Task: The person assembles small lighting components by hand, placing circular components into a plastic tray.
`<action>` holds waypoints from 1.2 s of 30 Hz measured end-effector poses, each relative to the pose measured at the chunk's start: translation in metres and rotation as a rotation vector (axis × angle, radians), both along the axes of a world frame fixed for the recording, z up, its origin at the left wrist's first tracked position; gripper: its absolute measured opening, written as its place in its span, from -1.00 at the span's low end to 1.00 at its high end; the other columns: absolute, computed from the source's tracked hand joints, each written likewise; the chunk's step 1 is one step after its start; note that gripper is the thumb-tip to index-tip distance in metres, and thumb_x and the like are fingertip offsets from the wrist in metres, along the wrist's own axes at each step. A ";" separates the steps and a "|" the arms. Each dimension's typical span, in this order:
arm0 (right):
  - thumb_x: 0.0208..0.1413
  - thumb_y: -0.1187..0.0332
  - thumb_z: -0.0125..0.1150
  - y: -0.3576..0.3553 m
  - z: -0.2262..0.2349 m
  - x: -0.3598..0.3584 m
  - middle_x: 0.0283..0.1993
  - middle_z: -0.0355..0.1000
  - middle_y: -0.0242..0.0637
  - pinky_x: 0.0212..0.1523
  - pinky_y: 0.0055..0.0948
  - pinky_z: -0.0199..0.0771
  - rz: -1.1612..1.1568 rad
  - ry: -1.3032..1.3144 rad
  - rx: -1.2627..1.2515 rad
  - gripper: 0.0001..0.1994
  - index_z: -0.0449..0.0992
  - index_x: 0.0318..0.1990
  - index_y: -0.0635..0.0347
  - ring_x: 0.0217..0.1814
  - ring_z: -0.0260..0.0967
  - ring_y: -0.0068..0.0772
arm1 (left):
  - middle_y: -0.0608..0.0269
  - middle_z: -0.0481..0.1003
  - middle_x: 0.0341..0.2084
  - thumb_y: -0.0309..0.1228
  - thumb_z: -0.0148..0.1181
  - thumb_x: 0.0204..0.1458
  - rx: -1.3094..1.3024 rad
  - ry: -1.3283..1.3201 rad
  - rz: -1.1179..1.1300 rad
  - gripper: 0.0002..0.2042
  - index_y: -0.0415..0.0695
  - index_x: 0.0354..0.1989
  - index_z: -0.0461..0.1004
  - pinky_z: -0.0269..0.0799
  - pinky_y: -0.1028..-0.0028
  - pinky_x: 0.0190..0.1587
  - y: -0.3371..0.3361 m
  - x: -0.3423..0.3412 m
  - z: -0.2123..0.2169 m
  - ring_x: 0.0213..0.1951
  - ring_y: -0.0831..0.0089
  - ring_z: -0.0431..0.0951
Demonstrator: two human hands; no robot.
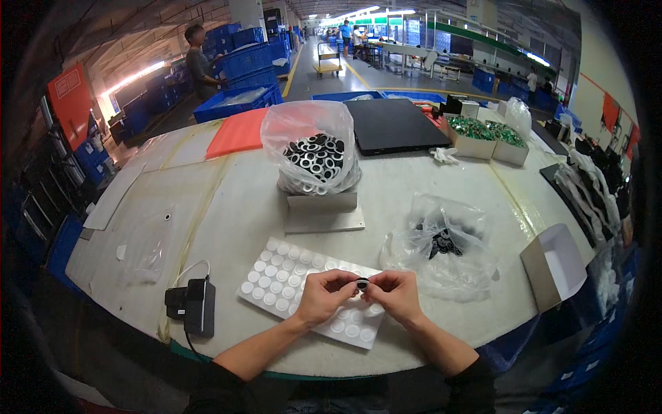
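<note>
My left hand (326, 294) and my right hand (394, 292) meet above a white sheet of round clear pads (279, 281) near the table's front edge. Together their fingertips pinch one small black ring part (362, 283). Just right of my hands lies a crumpled clear bag (441, 248) with a few dark ring parts inside. Farther back stands an open clear bag (314, 155) full of black and silver rings, resting on a grey metal block (324, 210).
A black device with a white cable (193, 305) lies at the front left. An open white carton (558, 265) sits at the right, a black flat panel (393, 124) and boxes of green parts (486, 134) at the back. A person stands by blue crates far left.
</note>
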State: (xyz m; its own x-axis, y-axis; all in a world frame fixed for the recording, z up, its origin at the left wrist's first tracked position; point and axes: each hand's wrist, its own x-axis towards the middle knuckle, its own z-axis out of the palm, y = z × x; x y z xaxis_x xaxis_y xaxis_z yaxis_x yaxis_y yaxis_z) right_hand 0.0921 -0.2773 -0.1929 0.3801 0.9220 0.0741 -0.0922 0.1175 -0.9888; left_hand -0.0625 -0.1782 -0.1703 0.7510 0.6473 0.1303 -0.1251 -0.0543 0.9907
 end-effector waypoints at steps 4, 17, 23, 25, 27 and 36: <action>-0.02 0.46 0.24 -0.002 0.003 -0.003 -0.51 0.51 -0.26 -0.46 -0.63 0.44 0.011 -0.104 -0.007 -0.84 0.55 -0.38 0.45 -0.51 0.45 -0.58 | 0.22 0.56 -0.41 -0.54 0.19 0.00 0.162 0.018 -0.031 -0.83 -0.32 -0.22 0.53 0.46 0.61 -0.27 0.008 -0.001 -0.001 -0.34 0.58 0.53; -0.01 0.42 0.27 0.001 0.003 -0.003 -0.55 0.49 -0.31 -0.50 -0.64 0.40 -0.108 -0.047 0.009 -0.85 0.58 -0.41 0.39 -0.54 0.39 -0.63 | 0.20 0.55 -0.33 -0.52 0.17 0.02 0.071 -0.028 0.098 -0.81 -0.32 -0.19 0.52 0.45 0.58 -0.19 -0.011 0.005 -0.008 -0.31 0.53 0.53; -0.04 0.51 0.29 0.000 0.004 0.007 -0.53 0.49 -0.32 -0.46 -0.65 0.44 0.000 -0.172 0.037 -0.90 0.54 -0.44 0.40 -0.47 0.42 -0.64 | 0.17 0.54 -0.40 -0.55 0.15 -0.04 0.356 0.117 -0.007 -0.80 -0.24 -0.21 0.56 0.42 0.56 -0.33 -0.002 -0.003 0.011 -0.40 0.55 0.50; -0.04 0.52 0.26 -0.001 0.006 0.009 -0.56 0.47 -0.36 -0.50 -0.66 0.42 0.035 -0.235 -0.025 -0.91 0.53 -0.47 0.39 -0.52 0.40 -0.66 | 0.17 0.53 -0.43 -0.55 0.14 -0.06 0.533 0.185 -0.054 -0.77 -0.20 -0.19 0.56 0.37 0.55 -0.41 -0.001 -0.002 0.010 -0.46 0.55 0.47; -0.04 0.47 0.27 0.001 0.000 0.012 -0.58 0.46 -0.39 -0.53 -0.67 0.37 0.057 -0.266 -0.042 -0.88 0.53 -0.50 0.37 -0.55 0.35 -0.70 | 0.18 0.53 -0.44 -0.54 0.14 -0.05 0.547 0.200 -0.080 -0.79 -0.23 -0.20 0.56 0.37 0.55 -0.38 -0.001 -0.002 0.014 -0.43 0.56 0.47; 0.05 0.32 0.13 -0.011 0.030 0.063 -0.72 0.39 -0.29 -0.63 -0.49 0.30 -0.497 -0.398 -0.028 -0.69 0.50 -0.64 0.34 -0.69 0.33 -0.59 | 0.32 0.50 -0.48 -0.55 0.17 -0.01 -0.029 0.151 -0.077 -0.83 -0.32 -0.24 0.53 0.37 0.65 -0.41 0.010 -0.001 0.013 -0.48 0.63 0.44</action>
State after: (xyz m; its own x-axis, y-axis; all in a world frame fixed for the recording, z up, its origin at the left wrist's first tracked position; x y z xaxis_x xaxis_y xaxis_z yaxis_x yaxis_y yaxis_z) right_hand 0.1550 -0.2885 -0.1626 0.7114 0.6464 0.2759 0.3413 0.0253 -0.9396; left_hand -0.0638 -0.1681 -0.1574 0.8081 0.5890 -0.0056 0.0226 -0.0215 0.9995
